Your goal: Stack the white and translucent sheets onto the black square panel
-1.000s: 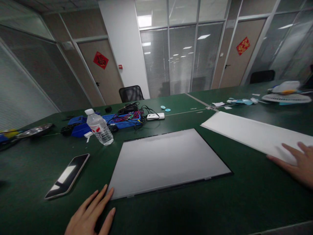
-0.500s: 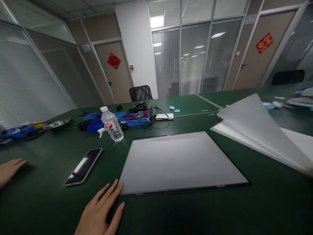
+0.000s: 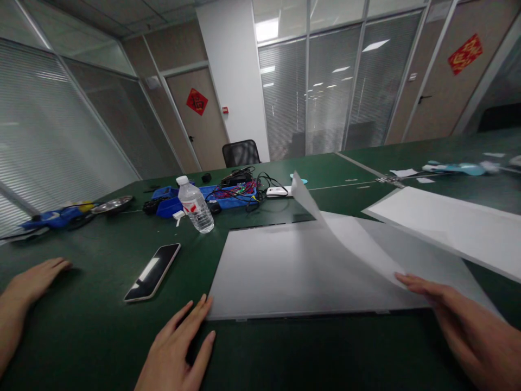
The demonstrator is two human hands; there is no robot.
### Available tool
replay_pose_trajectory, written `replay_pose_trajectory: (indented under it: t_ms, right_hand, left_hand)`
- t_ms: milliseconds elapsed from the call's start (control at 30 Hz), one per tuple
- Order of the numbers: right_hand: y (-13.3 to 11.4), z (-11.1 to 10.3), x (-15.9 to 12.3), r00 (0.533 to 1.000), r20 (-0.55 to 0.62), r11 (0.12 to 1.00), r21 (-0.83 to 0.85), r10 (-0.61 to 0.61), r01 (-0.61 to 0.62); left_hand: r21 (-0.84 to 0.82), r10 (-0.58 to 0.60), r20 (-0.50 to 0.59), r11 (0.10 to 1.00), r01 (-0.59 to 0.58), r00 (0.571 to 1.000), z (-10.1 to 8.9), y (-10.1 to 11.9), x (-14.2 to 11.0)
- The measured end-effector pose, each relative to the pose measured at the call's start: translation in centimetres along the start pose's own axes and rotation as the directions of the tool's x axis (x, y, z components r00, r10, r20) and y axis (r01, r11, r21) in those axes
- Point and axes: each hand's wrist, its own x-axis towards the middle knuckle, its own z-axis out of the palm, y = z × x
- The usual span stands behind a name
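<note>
- On the green table, your left hand lies flat, fingers spread, holding nothing; fingertips touch the near left corner of the grey panel.
- Your right hand rests open, fingers on the near right edge of a thin translucent sheet; pinch or just pressing, cannot tell.
- Sheet lies over the panel's right part, far corner curled up off it.
- White board lies just right of the panel.
- Another person's hand rests flat at the far left.
- Phone lies left of the panel, water bottle upright behind it, blue tray with wires farther back.
</note>
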Motion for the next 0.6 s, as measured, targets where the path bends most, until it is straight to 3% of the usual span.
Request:
replay_pose_trajectory:
  t_ms: [100, 167, 333, 600]
  right_hand:
    - [-1.0, 1.6, -0.4, 0.977, 0.112, 0.983, -0.001, -0.181, 0.183]
    - [-1.0, 2.0, -0.7, 0.956, 0.169, 0.971, 0.013, -0.238, 0.239]
    - [-0.5, 1.5, -1.1, 0.929, 0.246, 0.960, 0.032, -0.278, 0.279]
    - [-1.3, 0.8, -1.1, 0.903, 0.243, 0.933, 0.017, -0.353, 0.360]
  left_hand:
    - [-0.008, -0.006, -0.005, 1.000, 0.006, 1.000, -0.1, 0.2, 0.0]
    - [-0.017, -0.005, -0.010, 1.000, 0.005, 1.000, -0.2, 0.4, 0.0]
    - [-0.033, -0.012, -0.008, 0.999, 0.012, 1.000, -0.4, 0.5, 0.0]
    - [-0.044, -0.011, 0.005, 0.999, 0.011, 1.000, 0.1, 0.3, -0.3]
